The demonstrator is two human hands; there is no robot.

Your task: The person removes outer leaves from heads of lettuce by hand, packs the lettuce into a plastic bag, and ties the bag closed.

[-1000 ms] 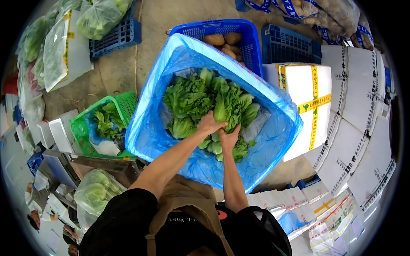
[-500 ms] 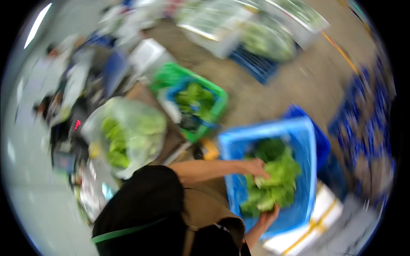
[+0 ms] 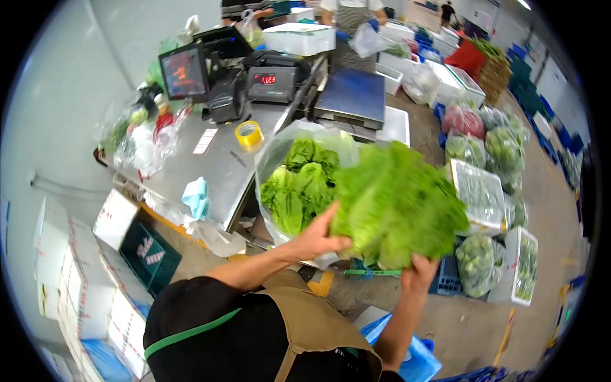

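A bunch of green leafy lettuce [image 3: 398,207] is held up in front of me between both hands. My left hand [image 3: 318,235] is closed on its left side, thumb showing. My right hand [image 3: 418,272] grips it from below at the right; some of its fingers are hidden by leaves. Just left of the bunch, a clear plastic bag [image 3: 345,150] stands open with more lettuce [image 3: 300,191] inside. Part of a blue-lined bin [image 3: 417,363] shows below my right forearm.
A metal table [image 3: 219,181] at left carries a scale display [image 3: 270,83], a screen [image 3: 184,71] and yellow tape [image 3: 249,134]. Behind the bag is a weighing platform [image 3: 351,99]. A person in a striped apron [image 3: 356,54] stands beyond. Bagged vegetables [image 3: 478,264] and foam boxes [image 3: 519,267] line the right.
Both hands have lifted the lettuce out of the blue bin and brought it beside the plastic bag. My view has swung left toward the table.
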